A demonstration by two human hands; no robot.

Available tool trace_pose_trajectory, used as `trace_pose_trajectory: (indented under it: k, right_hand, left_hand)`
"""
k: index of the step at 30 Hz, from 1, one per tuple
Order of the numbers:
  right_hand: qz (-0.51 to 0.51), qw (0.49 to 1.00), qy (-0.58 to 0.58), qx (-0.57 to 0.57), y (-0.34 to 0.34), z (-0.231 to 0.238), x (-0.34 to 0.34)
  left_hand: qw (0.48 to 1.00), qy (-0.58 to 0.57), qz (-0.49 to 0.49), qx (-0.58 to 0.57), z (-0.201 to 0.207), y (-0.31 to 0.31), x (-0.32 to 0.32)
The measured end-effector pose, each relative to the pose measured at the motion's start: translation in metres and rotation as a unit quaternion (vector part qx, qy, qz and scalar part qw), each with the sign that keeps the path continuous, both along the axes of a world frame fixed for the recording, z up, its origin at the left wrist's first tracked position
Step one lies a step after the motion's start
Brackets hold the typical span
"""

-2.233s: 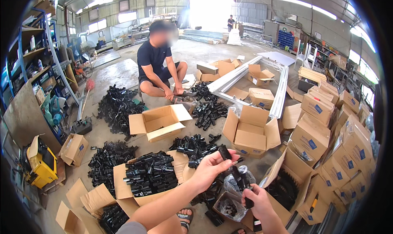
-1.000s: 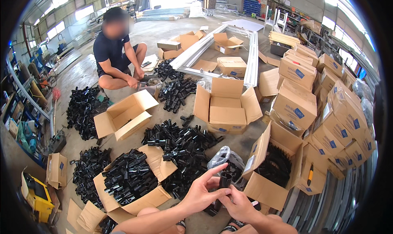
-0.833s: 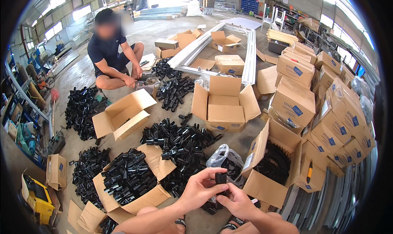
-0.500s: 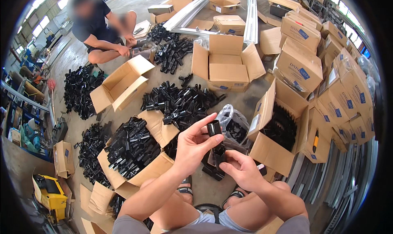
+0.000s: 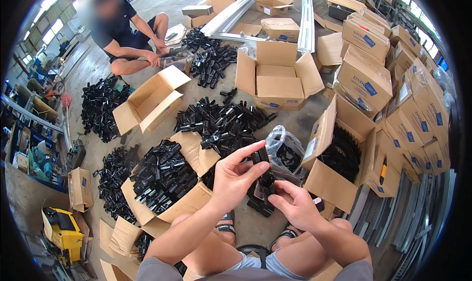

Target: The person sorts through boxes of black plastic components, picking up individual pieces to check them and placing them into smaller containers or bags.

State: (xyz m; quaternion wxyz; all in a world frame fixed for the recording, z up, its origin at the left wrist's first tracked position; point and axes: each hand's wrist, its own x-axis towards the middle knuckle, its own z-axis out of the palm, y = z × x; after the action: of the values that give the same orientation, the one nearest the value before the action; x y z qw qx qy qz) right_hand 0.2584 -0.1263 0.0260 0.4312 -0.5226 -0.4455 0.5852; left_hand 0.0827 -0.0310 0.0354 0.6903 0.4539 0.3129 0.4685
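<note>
Probably for steadiness, we hold the black tube [image 5: 267,179] tilted in front of us: our left hand [image 5: 233,177], loosely curled, pinches its upper end; our right hand [image 5: 296,205], tighter, grips its lower end.

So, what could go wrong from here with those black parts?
The black part in the left hand and right hand might slip and drop toward the sandals. The open carton, heaped with parts, could spill if bumped. A dropped part might get lost in the loose pile ahead.

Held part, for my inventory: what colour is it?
The held part is black, clearest in the head view.
</note>
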Motion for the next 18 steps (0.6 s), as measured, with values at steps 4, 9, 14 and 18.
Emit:
trace_pose_trajectory:
  k: [4,9,14,18]
  right_hand:
    - [0.008,0.995,-0.092,0.035,-0.005,-0.004,0.001]
    - [-0.002,1.0,-0.003,0.004,-0.007,0.008,0.002]
    - [-0.008,1.0,0.01,0.002,-0.008,0.005,0.001]
    - [-0.046,0.997,0.059,0.005,-0.006,0.003,0.001]
  left_hand:
    - [0.997,0.035,-0.009,0.073,-0.005,0.003,-0.005]
    - [0.996,0.053,-0.028,0.06,0.006,-0.002,-0.001]
    - [0.999,-0.029,-0.034,-0.022,0.002,-0.01,0.005]
    - [0.986,0.02,-0.094,-0.134,-0.007,-0.03,0.009]
